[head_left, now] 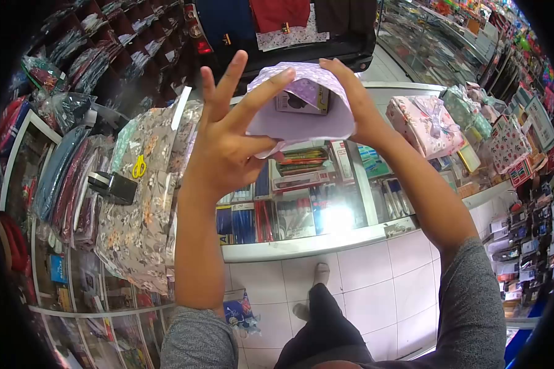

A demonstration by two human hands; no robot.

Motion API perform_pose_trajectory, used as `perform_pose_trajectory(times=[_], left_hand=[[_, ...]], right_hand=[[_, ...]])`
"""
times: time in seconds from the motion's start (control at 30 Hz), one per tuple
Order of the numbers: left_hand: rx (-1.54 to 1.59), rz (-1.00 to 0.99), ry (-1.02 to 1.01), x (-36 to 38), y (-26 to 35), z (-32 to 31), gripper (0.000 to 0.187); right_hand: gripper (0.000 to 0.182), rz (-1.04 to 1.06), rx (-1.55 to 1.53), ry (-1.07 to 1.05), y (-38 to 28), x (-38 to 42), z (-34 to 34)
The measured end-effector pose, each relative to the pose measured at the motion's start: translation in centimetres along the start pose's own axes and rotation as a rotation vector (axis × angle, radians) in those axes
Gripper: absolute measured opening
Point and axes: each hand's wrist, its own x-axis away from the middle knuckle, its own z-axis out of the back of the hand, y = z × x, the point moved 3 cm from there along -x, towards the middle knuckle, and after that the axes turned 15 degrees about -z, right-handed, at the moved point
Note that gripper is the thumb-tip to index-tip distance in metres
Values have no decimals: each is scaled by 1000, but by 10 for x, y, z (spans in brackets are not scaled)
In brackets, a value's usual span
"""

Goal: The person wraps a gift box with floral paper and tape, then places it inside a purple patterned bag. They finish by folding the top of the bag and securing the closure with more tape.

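A purple patterned paper wrap (308,126) is held up above the glass counter, its open end towards me and its white inside showing. Within it sits a small box (303,103) with a dark picture on it. My left hand (231,138) pinches the wrap's lower left edge between thumb and a finger, its other fingers spread upward. On the right side, my right hand (354,101) grips the wrap's outside, with its fingertips partly hidden behind the paper.
Below is a glass counter (301,248) with pens inside. Floral wrapping paper (135,227), yellow scissors (140,166) and a black tape dispenser (112,187) lie at left. A pink wrapped gift with a bow (426,126) and other wrapped parcels stand at right.
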Motion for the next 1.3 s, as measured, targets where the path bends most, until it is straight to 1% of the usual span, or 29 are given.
perform_pose_trajectory(times=[0.03,0.1,0.2,0.23,0.3,0.33,0.37,0.4,0.5,0.57,0.63,0.67,0.7,0.77,0.8,0.83,0.9,0.93,0.97,1.03,1.07,1.1,1.17,1.2,1.23,1.3], left_hand=[[2,0,4,0,2,2,22],[60,43,50,-2,5,10,14],[46,41,54,-5,9,16,16],[38,41,55,-5,9,18,17],[32,13,45,-5,9,21,14],[36,13,101,-6,11,23,19],[40,14,158,-7,13,26,30],[-12,-29,216,-4,10,24,47],[-19,-43,187,0,11,20,45],[-66,-74,203,-3,20,20,44],[-57,-109,277,-2,27,17,40],[-11,-211,364,-7,27,17,31],[-13,-211,366,-7,27,15,31],[247,-94,267,-5,22,5,23],[274,-76,222,-5,20,4,24],[271,-72,223,-5,21,4,24],[445,169,80,-2,16,-2,33],[489,280,-43,-1,15,-2,55],[488,282,-42,3,16,-5,55],[361,231,-148,8,20,-14,55],[437,347,-316,13,19,-19,65],[439,351,-315,16,19,-24,65],[420,511,-567,30,18,-42,68],[496,574,-799,27,17,-45,64],[495,575,-800,26,19,-46,64],[383,532,-776,28,23,-50,55]], right_hand=[[89,17,-18,0,2,2,-4],[90,34,-31,-3,3,5,-11],[91,-59,-144,-12,2,8,-18],[91,-59,-141,-10,2,9,-18],[90,-62,-144,0,2,9,-17],[89,-77,-147,8,2,10,-17],[89,-77,-146,7,2,11,-17],[89,-60,-151,22,1,11,-17],[88,-58,-144,60,1,11,-18],[88,-69,-129,83,3,11,-18],[88,-85,-107,103,7,11,-15],[89,-75,-78,116,8,10,-15],[89,-72,-77,116,8,9,-14],[90,-30,13,144,7,8,-12],[90,-18,21,148,5,7,-11],[90,-15,18,145,5,7,-11],[88,-17,33,141,5,6,-12],[87,-10,25,133,4,6,-12],[87,-8,23,132,4,6,-13],[86,39,49,119,1,5,-15],[86,37,45,90,1,6,-14],[86,37,44,86,-1,6,-13],[87,54,73,2,-5,6,-14],[87,54,71,0,-6,7,-14],[87,68,84,-32,-6,6,-15],[87,83,94,-62,-6,7,-16]])
